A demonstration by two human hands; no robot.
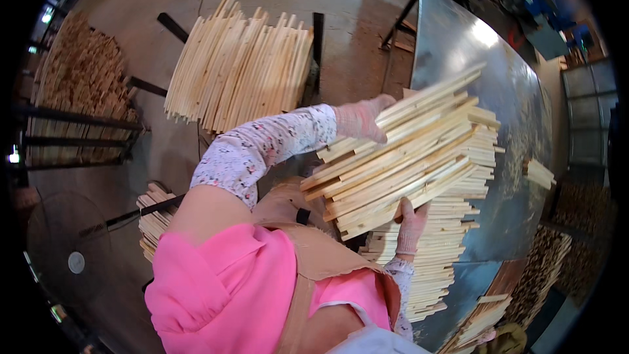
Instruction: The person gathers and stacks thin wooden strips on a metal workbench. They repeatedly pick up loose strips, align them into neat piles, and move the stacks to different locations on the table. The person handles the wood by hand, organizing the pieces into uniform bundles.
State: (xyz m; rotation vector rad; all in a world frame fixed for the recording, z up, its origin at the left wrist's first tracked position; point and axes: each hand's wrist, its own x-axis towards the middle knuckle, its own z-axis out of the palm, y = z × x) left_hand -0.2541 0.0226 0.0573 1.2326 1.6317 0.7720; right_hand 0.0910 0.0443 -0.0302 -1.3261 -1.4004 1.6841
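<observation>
A broad bundle of pale wooden strips (400, 164) lies slanted between my two hands, above the metal table's left side. My left hand (363, 119), in a pinkish knit glove, is closed against the bundle's far left edge. On the near edge, my right hand (411, 226) presses with its thumb on top; its other fingers are hidden beneath. Under and beside the bundle, more strips (432, 255) are stacked in a row along the table. Whether the bundle touches those strips cannot be made out.
The shiny metal table (452, 33) carries sawdust and a few short pieces (539, 174). Left of it, a stack of strips (239, 65) rests between black metal posts (318, 39). A large pile of wood (82, 85) stands far left, near a round fan (69, 249).
</observation>
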